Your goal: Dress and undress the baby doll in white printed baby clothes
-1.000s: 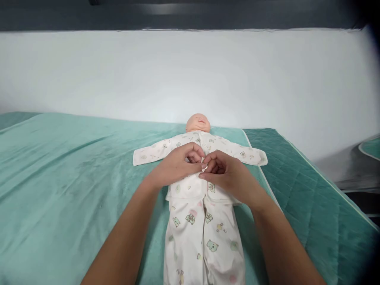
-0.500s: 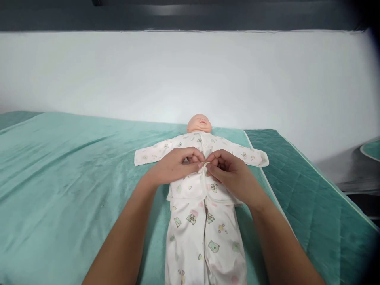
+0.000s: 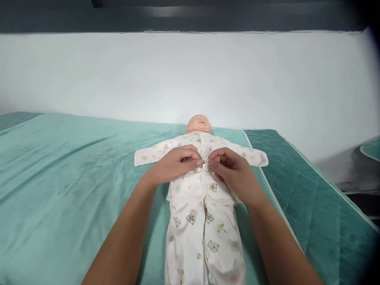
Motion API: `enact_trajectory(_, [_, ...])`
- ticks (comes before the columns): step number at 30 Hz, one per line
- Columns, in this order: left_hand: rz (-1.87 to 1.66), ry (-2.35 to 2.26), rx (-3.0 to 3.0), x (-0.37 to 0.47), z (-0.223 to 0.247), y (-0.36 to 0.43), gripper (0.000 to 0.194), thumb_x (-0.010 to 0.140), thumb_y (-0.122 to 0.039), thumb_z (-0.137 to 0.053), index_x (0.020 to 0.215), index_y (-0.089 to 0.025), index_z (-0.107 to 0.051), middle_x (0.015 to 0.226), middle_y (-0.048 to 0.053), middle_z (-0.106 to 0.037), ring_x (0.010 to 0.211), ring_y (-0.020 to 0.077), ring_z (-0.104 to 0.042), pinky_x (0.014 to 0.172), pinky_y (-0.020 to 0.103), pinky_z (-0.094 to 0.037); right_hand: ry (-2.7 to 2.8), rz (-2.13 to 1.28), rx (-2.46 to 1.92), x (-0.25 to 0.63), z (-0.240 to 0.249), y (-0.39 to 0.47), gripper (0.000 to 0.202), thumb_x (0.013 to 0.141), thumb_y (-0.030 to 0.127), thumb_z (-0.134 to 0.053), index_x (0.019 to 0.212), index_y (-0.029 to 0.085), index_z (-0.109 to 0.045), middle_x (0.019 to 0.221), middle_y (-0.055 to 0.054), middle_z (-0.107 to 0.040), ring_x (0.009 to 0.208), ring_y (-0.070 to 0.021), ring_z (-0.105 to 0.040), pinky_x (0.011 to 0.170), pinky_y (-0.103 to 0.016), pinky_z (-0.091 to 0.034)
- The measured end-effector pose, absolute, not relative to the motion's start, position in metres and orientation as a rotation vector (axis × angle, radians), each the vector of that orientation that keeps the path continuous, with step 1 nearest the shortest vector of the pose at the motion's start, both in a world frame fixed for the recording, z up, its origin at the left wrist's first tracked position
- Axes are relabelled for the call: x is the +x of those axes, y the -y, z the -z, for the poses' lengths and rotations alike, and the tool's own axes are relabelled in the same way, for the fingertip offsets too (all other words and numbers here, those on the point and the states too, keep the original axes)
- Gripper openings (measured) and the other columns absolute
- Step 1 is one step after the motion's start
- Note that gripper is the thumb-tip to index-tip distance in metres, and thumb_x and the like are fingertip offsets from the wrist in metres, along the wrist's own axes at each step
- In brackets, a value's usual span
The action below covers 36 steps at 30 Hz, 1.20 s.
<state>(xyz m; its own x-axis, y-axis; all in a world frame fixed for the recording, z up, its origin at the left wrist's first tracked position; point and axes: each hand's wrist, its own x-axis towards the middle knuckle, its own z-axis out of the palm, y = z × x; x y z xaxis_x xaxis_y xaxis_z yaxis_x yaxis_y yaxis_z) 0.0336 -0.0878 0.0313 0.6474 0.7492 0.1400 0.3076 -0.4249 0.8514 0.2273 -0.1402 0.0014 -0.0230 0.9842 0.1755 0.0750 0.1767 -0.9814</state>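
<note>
I see a green blanket [image 3: 80, 186], and on it a doll [image 3: 198, 124] lying on its back, stretched from far to near, in white printed trousers [image 3: 187, 241] and a matching shirt [image 3: 187, 192]. My left hand [image 3: 173, 165] and right hand [image 3: 234, 170] face each other over the shirt's middle, fingers [image 3: 194, 164] of each pinching its front beside a small button [image 3: 205, 166].

Bare hands [image 3: 175, 166] and forearms [image 3: 124, 233], fingernails [image 3: 200, 162] seemingly short.
</note>
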Motion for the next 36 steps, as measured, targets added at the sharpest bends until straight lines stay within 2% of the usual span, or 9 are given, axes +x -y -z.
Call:
enact_trajectory(4, [-1.030,-0.988,1.835,0.033,-0.024,0.086,0.023,0.091,-0.039,-0.055,0.080,-0.019,-0.062,0.076,-0.001,-0.058,0.073,0.0130,-0.053,0.068,0.026,-0.041,1.173,-0.753,-1.055,0.231,0.001,0.137,0.009,0.087,0.031,-0.065,0.090,0.023,-0.062,0.071,0.003,-0.059,0.059,-0.0100,-0.054,0.054,-0.024,-0.043])
enact_trajectory(8, [-1.292,-1.300,1.866,0.029,-0.008,0.070,0.024,0.093,-0.040,-0.049,0.091,-0.021,-0.063,0.090,0.002,-0.066,0.081,0.0161,-0.058,0.072,0.028,-0.046,1.173,-0.487,-1.152,0.246,0.011,0.127,0.016,0.090,0.036,-0.060,0.100,0.025,-0.065,0.103,-0.004,-0.070,0.096,-0.0191,-0.065,0.086,-0.036,-0.052])
enact_trajectory(13, [-1.253,-1.582,2.309,0.021,0.023,0.044,0.038,0.089,-0.014,-0.037,0.118,-0.020,-0.062,0.121,0.008,-0.064,0.117,0.0231,-0.055,0.100,0.037,-0.044,1.446,-0.369,-1.370,0.266,0.039,0.107,0.050,0.093,0.049,-0.054,0.137,0.026,-0.054,0.148,-0.007,-0.050,0.139,-0.0254,-0.042,0.119,-0.048,-0.029])
enact_trajectory(17, [-1.117,-1.854,2.350,0.005,0.042,0.053,0.053,0.082,-0.004,-0.038,0.127,-0.020,-0.060,0.137,0.007,-0.058,0.132,0.0232,-0.047,0.112,0.039,-0.037,1.563,-0.489,-1.388,0.269,0.062,0.114,0.056,0.098,0.054,-0.038,0.143,0.023,-0.050,0.153,-0.007,-0.045,0.143,-0.0239,-0.039,0.122,-0.046,-0.026])
enact_trajectory(22, [-0.856,-2.230,2.207,-0.029,0.054,0.082,0.054,0.086,-0.013,-0.045,0.137,-0.026,-0.055,0.152,0.010,-0.044,0.144,0.0319,-0.033,0.113,0.052,-0.034,1.719,-0.298,-1.457,0.279,0.077,0.149,0.057,0.100,0.049,-0.035,0.145,0.017,-0.046,0.151,-0.013,-0.046,0.142,-0.0252,-0.040,0.119,-0.046,-0.031])
enact_trajectory(25, [-0.693,-2.284,2.130,-0.052,0.055,0.085,0.057,0.089,-0.024,-0.048,0.146,-0.030,-0.046,0.156,0.013,-0.038,0.141,0.0356,-0.037,0.110,0.056,-0.037,1.831,-0.035,-1.523,0.300,0.076,0.155,0.056,0.097,0.044,-0.042,0.146,0.015,-0.044,0.153,-0.016,-0.043,0.143,-0.0284,-0.037,0.118,-0.049,-0.031])
enact_trajectory(29, [-0.572,-2.316,2.082,-0.072,0.055,0.075,0.055,0.095,-0.030,-0.039,0.149,-0.029,-0.042,0.149,0.015,-0.046,0.138,0.0332,-0.043,0.107,0.050,-0.041,1.732,0.267,-1.837,0.338,0.073,0.140,0.058,0.095,0.037,-0.045,0.147,0.011,-0.043,0.155,-0.021,-0.038,0.142,-0.0352,-0.037,0.114,-0.053,-0.033])
enact_trajectory(33, [-0.547,-2.331,2.113,-0.075,0.059,0.069,0.055,0.097,-0.023,-0.030,0.151,-0.029,-0.039,0.149,0.012,-0.050,0.142,0.0303,-0.039,0.109,0.053,-0.037,1.538,0.053,-2.084,0.365,0.082,0.127,0.057,0.095,0.040,-0.041,0.144,0.010,-0.048,0.143,-0.022,-0.053,0.131,-0.0358,-0.051,0.106,-0.050,-0.042])
enact_trajectory(36, [-0.630,-2.336,2.055,-0.074,0.061,0.071,0.055,0.096,-0.020,-0.029,0.149,-0.028,-0.042,0.149,0.010,-0.050,0.137,0.0296,-0.046,0.109,0.050,-0.038,1.500,-0.021,-2.092,0.372,0.091,0.125,0.053,0.094,0.040,-0.041,0.138,0.013,-0.056,0.135,-0.018,-0.061,0.125,-0.0338,-0.056,0.104,-0.048,-0.044])
